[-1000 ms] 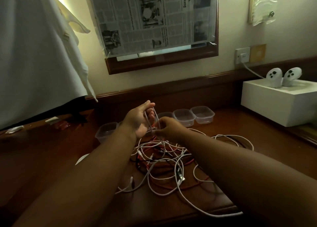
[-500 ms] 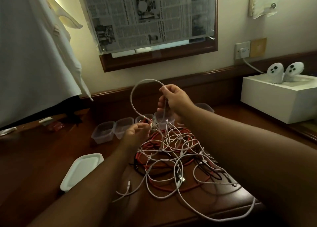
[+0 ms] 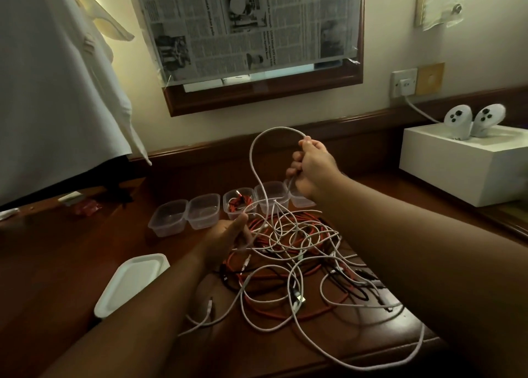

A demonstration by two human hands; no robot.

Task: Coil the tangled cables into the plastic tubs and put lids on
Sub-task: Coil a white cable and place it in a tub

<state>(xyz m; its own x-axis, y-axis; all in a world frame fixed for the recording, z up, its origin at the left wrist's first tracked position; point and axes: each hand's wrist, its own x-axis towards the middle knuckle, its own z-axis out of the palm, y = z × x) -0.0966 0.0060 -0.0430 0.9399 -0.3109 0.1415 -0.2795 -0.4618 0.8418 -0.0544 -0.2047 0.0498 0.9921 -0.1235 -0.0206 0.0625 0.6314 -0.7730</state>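
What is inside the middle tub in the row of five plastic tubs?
The middle tub holds a coiled red cable with a metal plug end showing. White cable strands cross its front, so its bottom and anything below the coil stay hidden.

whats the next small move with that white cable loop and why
Probably lift the right hand a little higher to draw more white cable free. That hand holds one loop above the tubs, the left hand pinches the same cable lower down, and the rest is still knotted in the pile. It needs more slack before coiling.
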